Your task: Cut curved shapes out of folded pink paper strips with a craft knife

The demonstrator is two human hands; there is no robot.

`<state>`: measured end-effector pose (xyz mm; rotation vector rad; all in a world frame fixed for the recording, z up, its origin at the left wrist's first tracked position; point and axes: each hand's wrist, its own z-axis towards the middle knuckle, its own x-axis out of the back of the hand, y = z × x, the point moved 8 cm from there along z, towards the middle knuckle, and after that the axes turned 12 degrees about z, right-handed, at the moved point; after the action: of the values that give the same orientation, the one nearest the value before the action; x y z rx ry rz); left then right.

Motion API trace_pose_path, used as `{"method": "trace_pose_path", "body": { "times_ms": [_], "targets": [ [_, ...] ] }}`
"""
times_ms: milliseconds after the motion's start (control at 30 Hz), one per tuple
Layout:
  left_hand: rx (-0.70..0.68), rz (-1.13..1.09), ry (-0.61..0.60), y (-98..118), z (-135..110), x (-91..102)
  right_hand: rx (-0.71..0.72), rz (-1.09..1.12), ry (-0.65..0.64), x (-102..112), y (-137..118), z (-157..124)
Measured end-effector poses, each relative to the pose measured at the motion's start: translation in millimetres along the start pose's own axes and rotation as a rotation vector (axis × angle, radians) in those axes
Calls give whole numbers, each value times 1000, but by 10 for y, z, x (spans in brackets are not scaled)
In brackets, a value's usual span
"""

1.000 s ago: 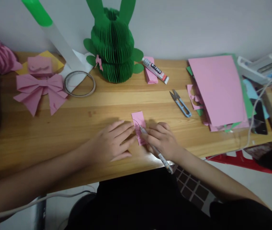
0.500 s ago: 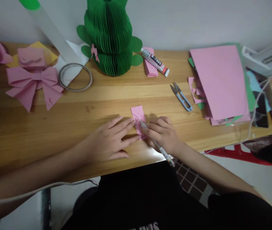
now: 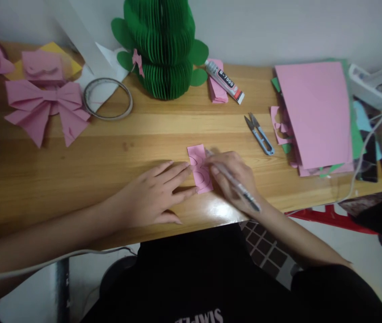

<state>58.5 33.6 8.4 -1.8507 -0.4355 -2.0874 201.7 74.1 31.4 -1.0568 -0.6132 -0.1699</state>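
A small pink paper rectangle [image 3: 200,172] lies near the table's front edge, with dark curved lines drawn on it. My left hand [image 3: 160,190] rests flat with fingers spread, its fingertips touching the paper's left edge. In my right hand [image 3: 236,177] is a slim pen [image 3: 241,188], gripped between thumb and fingers. The pen's tip is at the right side of the paper, near its upper half, and is partly blurred. I cannot tell whether it touches the paper.
Behind stand a green honeycomb paper figure [image 3: 164,58], a glue tube [image 3: 225,82] and a tape roll [image 3: 128,107]. Blue thread snips [image 3: 260,134] lie to the right, before a pink paper stack [image 3: 315,116]. A pink paper bow [image 3: 46,105] is at the left.
My right hand has moved the pen up and right, off the middle of the paper. A lower curve on the paper is now uncovered. My left hand stays in place on the paper.
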Motion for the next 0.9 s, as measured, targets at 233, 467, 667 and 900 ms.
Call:
{"method": "trace_pose_path", "body": {
  "times_ms": [233, 467, 667, 900],
  "targets": [
    [12, -4, -20, 2, 6, 9, -161, 389, 166, -35, 101, -62],
    [19, -25, -21, 4, 17, -10, -85, 247, 76, -121, 41, -13],
    [21, 3, -20, 9, 14, -12, -72, 219, 57, -133, 30, -9],
    [19, 8, -26, 17, 29, -17, -71, 185, 22, -157, -4, -5]
  ]
}}
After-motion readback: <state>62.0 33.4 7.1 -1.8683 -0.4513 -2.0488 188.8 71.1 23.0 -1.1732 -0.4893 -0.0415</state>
